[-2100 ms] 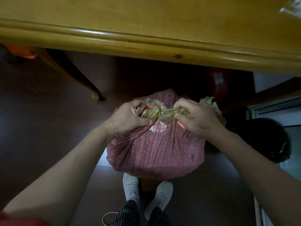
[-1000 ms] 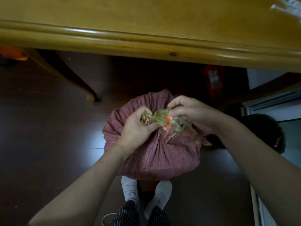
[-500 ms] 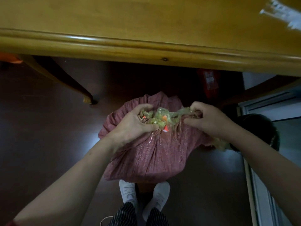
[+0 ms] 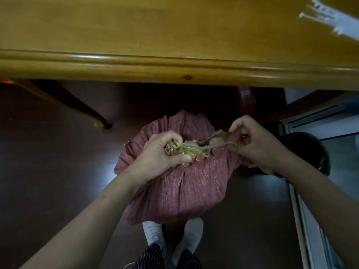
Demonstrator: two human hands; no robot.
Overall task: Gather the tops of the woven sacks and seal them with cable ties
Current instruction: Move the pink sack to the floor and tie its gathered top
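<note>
**Head view: neck bunched in my left fist, loose tail drawn out by my right**

My left hand (image 4: 161, 154) is curled tight round the gathered neck (image 4: 174, 148) of the sack (image 4: 194, 187). The crumpled greenish material with orange flecks shows inside my fist. I grip it there so the pleats stay together and the mouth cannot fall open. My right hand (image 4: 250, 140) pinches the free tail (image 4: 215, 139) of that same material between thumb and bent fingers. It draws the tail out sideways, taut and away from the fist, I judge to narrow the bunch for a tie.

The pinkish-red woven sack stands on the dark floor (image 4: 48, 181) just ahead of my white shoes (image 4: 153, 233), its cloth creased up towards my fist. No cable tie is on the neck or in either hand, so the sealing is not yet done.

Above, the edge of the wooden table (image 4: 136, 65) overhangs the sack. A clear packet (image 4: 328, 18) lies on its far right corner, too blurred to tell whether it holds the ties.
</note>
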